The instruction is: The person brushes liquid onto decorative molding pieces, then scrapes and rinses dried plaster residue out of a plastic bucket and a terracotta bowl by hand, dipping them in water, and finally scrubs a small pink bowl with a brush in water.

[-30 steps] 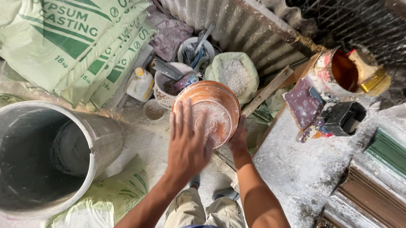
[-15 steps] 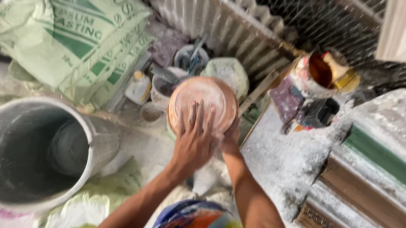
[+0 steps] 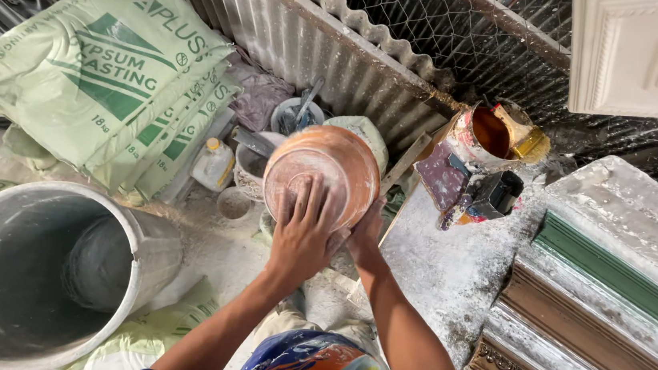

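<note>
Head view, looking down. Both hands are on a round orange plastic bowl dusted with white plaster, held up at the centre of the scene with its underside toward the camera.

Left hand: palm flat on the bowl's underside, fingers spread and pointing away from the body; pressing, not wrapped around anything. Right hand: at the bowl's lower right rim, mostly hidden behind the bowl and the left hand; it touches the rim, but whether it is closed on it I cannot tell.

Surroundings. To the left, a large grey plaster-coated bucket stands open, apart from the bowl. Far left, a stack of pale green sacks leans toward a corrugated metal sheet. Behind the bowl, close-packed: a small white tub holding tools and a small white bottle. To the right, a plaster-covered slab starts just beside the right wrist; on its far end, a stained can with orange contents. Farther right, long moulded cornice strips in green and brown.

Open room: only the narrow dusty floor patch between bucket and slab.
</note>
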A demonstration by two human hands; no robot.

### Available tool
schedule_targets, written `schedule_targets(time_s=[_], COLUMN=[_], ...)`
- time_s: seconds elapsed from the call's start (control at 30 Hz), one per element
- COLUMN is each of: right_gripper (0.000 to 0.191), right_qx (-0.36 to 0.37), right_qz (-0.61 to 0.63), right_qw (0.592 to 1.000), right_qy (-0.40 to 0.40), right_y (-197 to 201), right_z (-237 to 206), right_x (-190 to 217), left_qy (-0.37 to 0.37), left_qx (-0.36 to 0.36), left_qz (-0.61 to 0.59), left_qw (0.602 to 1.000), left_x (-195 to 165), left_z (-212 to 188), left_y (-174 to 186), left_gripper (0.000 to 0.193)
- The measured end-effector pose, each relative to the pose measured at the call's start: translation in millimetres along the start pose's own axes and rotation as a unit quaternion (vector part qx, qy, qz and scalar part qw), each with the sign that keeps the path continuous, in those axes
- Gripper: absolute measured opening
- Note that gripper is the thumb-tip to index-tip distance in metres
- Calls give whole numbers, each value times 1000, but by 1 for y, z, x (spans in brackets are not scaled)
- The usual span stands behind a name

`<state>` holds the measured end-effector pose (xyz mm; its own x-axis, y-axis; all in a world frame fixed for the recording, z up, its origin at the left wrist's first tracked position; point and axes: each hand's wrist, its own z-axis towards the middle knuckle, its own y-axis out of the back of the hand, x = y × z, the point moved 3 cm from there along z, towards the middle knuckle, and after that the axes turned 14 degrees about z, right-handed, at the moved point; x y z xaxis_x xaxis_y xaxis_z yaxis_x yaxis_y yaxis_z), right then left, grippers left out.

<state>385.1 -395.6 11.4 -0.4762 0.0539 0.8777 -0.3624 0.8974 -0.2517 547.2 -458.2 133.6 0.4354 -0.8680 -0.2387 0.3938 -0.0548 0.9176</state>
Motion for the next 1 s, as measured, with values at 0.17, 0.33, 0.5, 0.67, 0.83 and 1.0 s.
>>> schedule_targets(time_s=[0.17,0.33,0.5,0.67,0.83,1.0], right_gripper=[59,54,43,39,53,72], right_qx=[17,3,195,244,222,163], right_qz=[274,293,392,206,75,-11], right_qw=[961,956,894,948,967,986], right_qy=[-43,28,98,-14,-102,28], right_y=[-12,2,25,73,150,194], right_z=[8,28,41,28,9,-11], right_x=[18,39,59,61,44,35], left_qy=[21,59,252,368,354,298], left_qx=[-93,-62,57,235,172,208], left_qz=[-2,-43,-332,-669,-786,-686], left_qw=[995,995,907,602,477,630], left_x=[3,17,79,91,72,51], left_z=[0,1,11,-12,-23,-12], left_y=[6,1,-22,-67,-85,-90], left_gripper=[67,68,67,72,72,63])
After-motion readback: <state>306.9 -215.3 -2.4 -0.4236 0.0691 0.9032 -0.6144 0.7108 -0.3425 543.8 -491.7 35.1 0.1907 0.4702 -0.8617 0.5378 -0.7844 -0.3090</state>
